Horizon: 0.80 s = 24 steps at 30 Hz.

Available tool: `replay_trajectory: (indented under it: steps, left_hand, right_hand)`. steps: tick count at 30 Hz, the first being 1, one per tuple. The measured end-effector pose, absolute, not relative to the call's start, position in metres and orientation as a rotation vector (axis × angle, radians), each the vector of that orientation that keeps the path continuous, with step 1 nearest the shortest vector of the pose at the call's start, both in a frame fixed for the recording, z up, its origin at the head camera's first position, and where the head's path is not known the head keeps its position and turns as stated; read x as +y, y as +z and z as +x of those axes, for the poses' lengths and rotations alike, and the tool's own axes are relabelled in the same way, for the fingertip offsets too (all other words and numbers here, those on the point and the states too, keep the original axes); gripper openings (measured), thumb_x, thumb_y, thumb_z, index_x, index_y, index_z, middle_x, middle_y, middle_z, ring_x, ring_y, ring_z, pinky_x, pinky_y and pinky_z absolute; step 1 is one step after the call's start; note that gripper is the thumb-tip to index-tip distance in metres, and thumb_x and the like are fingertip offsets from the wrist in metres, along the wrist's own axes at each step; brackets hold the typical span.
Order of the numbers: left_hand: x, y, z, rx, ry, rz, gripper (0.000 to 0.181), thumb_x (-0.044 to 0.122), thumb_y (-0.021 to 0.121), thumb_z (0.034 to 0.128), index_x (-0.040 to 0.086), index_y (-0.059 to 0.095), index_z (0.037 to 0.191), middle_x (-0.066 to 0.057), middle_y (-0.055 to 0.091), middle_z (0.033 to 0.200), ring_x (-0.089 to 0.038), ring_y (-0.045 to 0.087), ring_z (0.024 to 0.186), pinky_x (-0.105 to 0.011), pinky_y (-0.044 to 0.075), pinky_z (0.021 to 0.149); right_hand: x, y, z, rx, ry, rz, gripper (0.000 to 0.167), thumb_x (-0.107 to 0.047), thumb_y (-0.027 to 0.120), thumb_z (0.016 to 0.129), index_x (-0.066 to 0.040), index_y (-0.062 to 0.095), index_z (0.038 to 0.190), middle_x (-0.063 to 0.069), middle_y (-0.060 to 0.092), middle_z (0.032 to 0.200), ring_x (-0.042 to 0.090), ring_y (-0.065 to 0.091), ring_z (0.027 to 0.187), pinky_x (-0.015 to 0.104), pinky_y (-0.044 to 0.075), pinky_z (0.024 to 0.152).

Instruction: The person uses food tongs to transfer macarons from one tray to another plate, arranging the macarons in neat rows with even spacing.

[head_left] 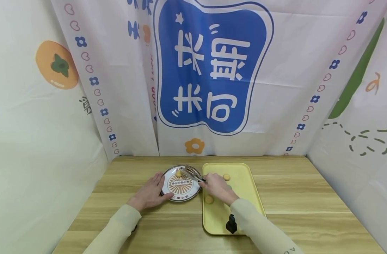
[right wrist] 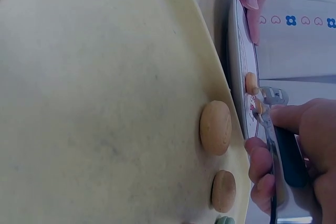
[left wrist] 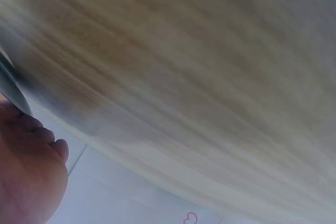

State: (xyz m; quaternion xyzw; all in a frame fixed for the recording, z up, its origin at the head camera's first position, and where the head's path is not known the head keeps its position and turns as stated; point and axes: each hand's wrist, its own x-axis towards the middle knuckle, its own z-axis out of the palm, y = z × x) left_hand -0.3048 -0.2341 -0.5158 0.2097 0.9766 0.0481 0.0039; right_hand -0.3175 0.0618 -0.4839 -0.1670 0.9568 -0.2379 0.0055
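Observation:
My right hand (head_left: 217,186) grips metal tongs (head_left: 193,173) with dark handles, reaching left over the plate. Their tips are beside a small round cookie (head_left: 178,174) near the plate's back rim; whether they pinch anything is hard to tell. The round white plate (head_left: 180,198) has a brown sunburst print and dark rim. Against its left edge rests my left hand (head_left: 150,192), fingers extended and thumb along the front rim. In the right wrist view, the cookie (right wrist: 251,83) sits on the plate close to the tong tips (right wrist: 274,96).
A yellow tray (head_left: 244,173) stands right of the plate. It bears tan cookies (head_left: 226,177) (right wrist: 216,128) and a green piece (right wrist: 226,220), partly hidden. All sit on a wooden table (head_left: 292,197) with printed cloth (head_left: 292,106) hanging behind and at both sides.

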Motion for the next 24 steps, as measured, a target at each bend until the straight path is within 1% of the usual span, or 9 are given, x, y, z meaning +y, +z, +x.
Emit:
replay_trajectory:
  steps: [6, 16, 24]
  left_hand:
    - [-0.234, -0.516, -0.306, 3.064, 0.13, 0.667, 0.099, 0.071, 0.036, 0.094, -0.01, 0.027, 0.15, -0.028, 0.021, 0.159, -0.04, 0.021, 0.15, -0.049, 0.022, 0.123]
    - [-0.234, -0.516, -0.305, 3.054, 0.154, 0.653, 0.099, 0.071, 0.037, 0.0938, -0.01, 0.026, 0.15, -0.028, 0.02, 0.159, -0.041, 0.02, 0.15, -0.05, 0.022, 0.123]
    - [-0.234, -0.516, -0.306, 3.064, 0.139, 0.655, 0.099, 0.072, 0.037, 0.0937, -0.009, 0.027, 0.15, -0.028, 0.022, 0.159, -0.041, 0.022, 0.149, -0.049, 0.023, 0.123]
  right_hand:
    - [0.061, -0.484, -0.319, 3.034, -0.711, -0.545, 0.029, -0.036, 0.066, 0.093, -0.017, 0.061, 0.071, -0.007, 0.046, 0.056, 0.007, 0.039, 0.047, 0.021, 0.031, 0.042]
    - [0.067, -0.481, -0.316, 3.037, -0.783, -0.485, 0.03, -0.038, 0.065, 0.093, -0.015, 0.059, 0.075, -0.003, 0.05, 0.059, 0.013, 0.045, 0.052, 0.026, 0.034, 0.045]
    - [0.077, -0.475, -0.313, 3.068, -0.779, -0.518, 0.032, -0.04, 0.067, 0.091, -0.016, 0.055, 0.073, -0.004, 0.044, 0.058, 0.012, 0.042, 0.052, 0.026, 0.032, 0.044]
